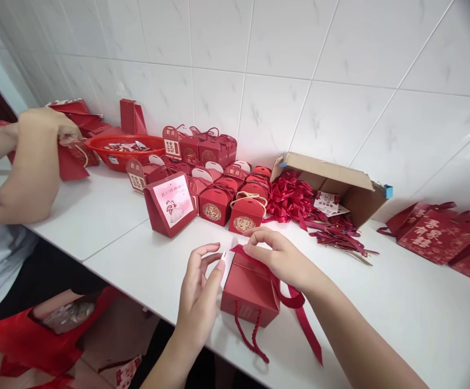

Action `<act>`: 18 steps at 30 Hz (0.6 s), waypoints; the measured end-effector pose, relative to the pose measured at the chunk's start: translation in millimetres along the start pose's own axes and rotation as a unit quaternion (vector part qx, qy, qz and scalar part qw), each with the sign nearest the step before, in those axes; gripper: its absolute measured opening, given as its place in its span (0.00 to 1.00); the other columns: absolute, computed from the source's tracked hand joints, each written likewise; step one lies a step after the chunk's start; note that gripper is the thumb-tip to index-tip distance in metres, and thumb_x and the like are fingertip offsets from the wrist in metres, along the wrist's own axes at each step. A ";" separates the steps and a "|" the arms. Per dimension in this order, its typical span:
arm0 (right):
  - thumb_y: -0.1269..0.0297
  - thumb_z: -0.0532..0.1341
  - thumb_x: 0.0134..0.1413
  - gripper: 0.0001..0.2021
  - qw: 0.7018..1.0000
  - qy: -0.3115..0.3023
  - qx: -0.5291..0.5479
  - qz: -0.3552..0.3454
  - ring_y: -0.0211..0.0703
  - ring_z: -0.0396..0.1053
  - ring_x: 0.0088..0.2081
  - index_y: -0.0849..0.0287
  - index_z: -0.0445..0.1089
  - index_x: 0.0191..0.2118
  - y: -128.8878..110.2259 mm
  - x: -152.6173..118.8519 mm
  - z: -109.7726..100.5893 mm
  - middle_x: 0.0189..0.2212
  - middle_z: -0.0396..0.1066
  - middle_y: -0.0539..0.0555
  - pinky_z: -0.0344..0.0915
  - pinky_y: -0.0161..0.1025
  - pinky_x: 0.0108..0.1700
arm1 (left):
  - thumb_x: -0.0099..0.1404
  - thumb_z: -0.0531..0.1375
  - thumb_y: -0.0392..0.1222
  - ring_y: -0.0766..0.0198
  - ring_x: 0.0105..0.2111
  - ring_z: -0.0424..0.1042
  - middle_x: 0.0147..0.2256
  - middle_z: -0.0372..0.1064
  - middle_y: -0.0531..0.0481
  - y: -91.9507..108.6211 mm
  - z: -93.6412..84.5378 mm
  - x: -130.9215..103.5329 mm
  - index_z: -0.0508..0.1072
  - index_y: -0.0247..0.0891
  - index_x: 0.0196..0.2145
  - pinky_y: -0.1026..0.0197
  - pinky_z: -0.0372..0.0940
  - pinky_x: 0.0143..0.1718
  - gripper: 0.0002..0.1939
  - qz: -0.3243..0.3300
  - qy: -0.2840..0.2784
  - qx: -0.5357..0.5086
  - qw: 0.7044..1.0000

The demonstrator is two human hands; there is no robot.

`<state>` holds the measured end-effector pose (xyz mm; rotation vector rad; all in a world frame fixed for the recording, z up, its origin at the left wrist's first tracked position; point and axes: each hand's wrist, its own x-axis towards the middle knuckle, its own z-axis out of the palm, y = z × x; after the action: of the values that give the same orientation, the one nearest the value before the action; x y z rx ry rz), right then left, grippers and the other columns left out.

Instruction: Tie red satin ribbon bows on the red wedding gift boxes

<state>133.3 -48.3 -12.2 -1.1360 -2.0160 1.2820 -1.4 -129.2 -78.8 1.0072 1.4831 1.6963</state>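
Observation:
A small red box [251,289] with a twisted cord handle hanging over its front stands on the white table [137,270]. My left hand [202,286] is at its left side, thumb and fingers curled at a white flap [229,259]. Above the box's top, my right hand [273,251] pinches the end of a red ribbon [310,335], whose tail trails down to the right over the table. Behind the hands stand rows of red gift boxes [215,208], and a red box with a pink picture card [172,202] stands to their left.
An open carton [332,175] with red ribbons [289,197] lies at the back. Red bags [437,232] stand at the right. At the left, a person's arms [35,162] are beside a red basin [125,156]. A tiled wall runs behind.

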 end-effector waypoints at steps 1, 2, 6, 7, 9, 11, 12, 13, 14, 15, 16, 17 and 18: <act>0.60 0.58 0.51 0.09 1.000 -0.002 0.005 0.000 0.47 0.62 0.52 0.58 0.64 0.25 -0.2 -0.5 -1.0 0.49 0.66 0.53 0.54 0.42 0.54 | 0.60 0.57 0.56 0.52 0.51 0.63 0.52 0.62 0.45 0.0 0.3 -0.1 0.64 0.42 0.44 0.54 0.61 0.47 0.20 0.000 -0.001 0.000 1.000; 0.60 0.58 0.51 0.09 1.000 -0.005 0.011 0.000 0.47 0.62 0.52 0.58 0.64 0.25 -0.5 -1.1 -2.1 0.50 0.66 0.53 0.54 0.42 0.54 | 0.60 0.56 0.56 0.51 0.52 0.63 0.52 0.62 0.45 0.2 0.7 -0.2 0.64 0.42 0.44 0.53 0.61 0.47 0.20 -0.001 -0.002 -0.002 1.000; 0.60 0.58 0.51 0.09 1.000 -0.015 0.022 -0.004 0.48 0.62 0.54 0.59 0.64 0.25 -2.3 -4.5 -5.4 0.51 0.66 0.53 0.53 0.44 0.56 | 0.60 0.57 0.55 0.51 0.53 0.62 0.52 0.63 0.44 2.6 3.0 -1.9 0.65 0.41 0.44 0.54 0.62 0.47 0.20 -0.002 0.004 -0.018 1.000; 0.60 0.58 0.51 0.09 1.000 -0.019 0.021 -0.005 0.48 0.62 0.54 0.59 0.64 0.25 -3.0 -5.3 -5.7 0.51 0.65 0.54 0.53 0.44 0.56 | 0.60 0.57 0.55 0.51 0.53 0.63 0.52 0.63 0.44 3.6 3.5 -2.5 0.65 0.41 0.44 0.55 0.62 0.46 0.19 -0.001 0.010 -0.018 1.000; 0.61 0.58 0.51 0.09 0.999 -0.027 0.017 -0.008 0.47 0.62 0.53 0.59 0.64 0.24 -4.3 -6.6 -5.8 0.51 0.65 0.54 0.54 0.44 0.55 | 0.60 0.58 0.54 0.52 0.53 0.63 0.51 0.64 0.44 5.7 4.3 -3.6 0.66 0.41 0.43 0.56 0.62 0.46 0.18 0.001 0.027 -0.011 1.000; 0.62 0.58 0.51 0.08 0.999 -0.032 0.010 -0.012 0.47 0.63 0.52 0.59 0.64 0.24 -5.1 -7.0 -5.3 0.50 0.66 0.55 0.56 0.44 0.54 | 0.59 0.58 0.54 0.52 0.53 0.63 0.51 0.64 0.44 7.2 4.7 -4.1 0.66 0.41 0.43 0.57 0.63 0.45 0.18 0.000 0.030 -0.001 1.000; 0.63 0.58 0.50 0.08 0.999 -0.033 0.006 -0.015 0.47 0.64 0.51 0.59 0.63 0.24 -5.3 -6.9 -4.9 0.50 0.66 0.55 0.58 0.43 0.53 | 0.59 0.58 0.54 0.52 0.53 0.64 0.51 0.64 0.43 7.7 4.9 -4.4 0.67 0.41 0.42 0.57 0.63 0.44 0.18 0.001 0.030 0.000 1.000; 0.63 0.58 0.50 0.08 0.999 -0.031 0.003 -0.019 0.47 0.64 0.50 0.59 0.64 0.24 -5.3 -6.6 -4.6 0.49 0.67 0.55 0.58 0.43 0.52 | 0.58 0.58 0.54 0.52 0.53 0.64 0.51 0.64 0.43 8.1 5.3 -4.7 0.67 0.41 0.42 0.57 0.63 0.44 0.18 0.002 0.030 -0.003 1.000; 0.63 0.57 0.50 0.08 0.999 -0.029 0.000 -0.022 0.47 0.65 0.49 0.59 0.64 0.23 -5.2 -6.2 -4.2 0.48 0.67 0.55 0.59 0.43 0.51 | 0.58 0.58 0.53 0.52 0.53 0.64 0.51 0.64 0.44 8.4 5.8 -5.1 0.67 0.41 0.42 0.57 0.63 0.44 0.18 0.002 0.031 -0.008 0.999; 0.63 0.57 0.50 0.08 0.999 -0.025 -0.002 -0.023 0.47 0.65 0.49 0.59 0.64 0.23 -5.0 -5.9 -3.9 0.48 0.67 0.55 0.59 0.43 0.51 | 0.59 0.58 0.53 0.52 0.52 0.64 0.51 0.65 0.44 8.7 6.5 -5.7 0.67 0.41 0.42 0.57 0.63 0.44 0.18 0.002 0.034 -0.015 0.999; 0.63 0.57 0.50 0.09 1.000 -0.021 -0.003 -0.023 0.48 0.64 0.50 0.59 0.64 0.23 -4.8 -5.5 -3.7 0.48 0.67 0.55 0.59 0.43 0.51 | 0.59 0.58 0.53 0.53 0.52 0.64 0.51 0.65 0.45 9.1 7.2 -6.4 0.67 0.41 0.42 0.57 0.63 0.45 0.17 0.002 0.039 -0.022 0.999; 0.62 0.57 0.51 0.09 1.000 -0.018 -0.003 -0.021 0.48 0.64 0.50 0.59 0.64 0.24 -4.6 -5.3 -3.6 0.49 0.67 0.55 0.58 0.44 0.52 | 0.59 0.58 0.53 0.53 0.52 0.64 0.51 0.64 0.45 9.4 7.9 -7.3 0.67 0.41 0.42 0.57 0.62 0.45 0.17 0.001 0.043 -0.029 0.999; 0.62 0.57 0.51 0.09 1.000 -0.017 -0.004 -0.017 0.48 0.63 0.51 0.59 0.64 0.24 -4.5 -5.0 -3.6 0.49 0.67 0.55 0.57 0.44 0.52 | 0.59 0.58 0.53 0.54 0.52 0.64 0.51 0.64 0.45 9.8 8.4 -8.1 0.67 0.41 0.42 0.57 0.62 0.45 0.17 0.000 0.042 -0.034 0.999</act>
<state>137.0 -51.7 -6.4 -1.0874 -2.0577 1.2853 9.9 -133.5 -69.7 0.9103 1.4680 1.7948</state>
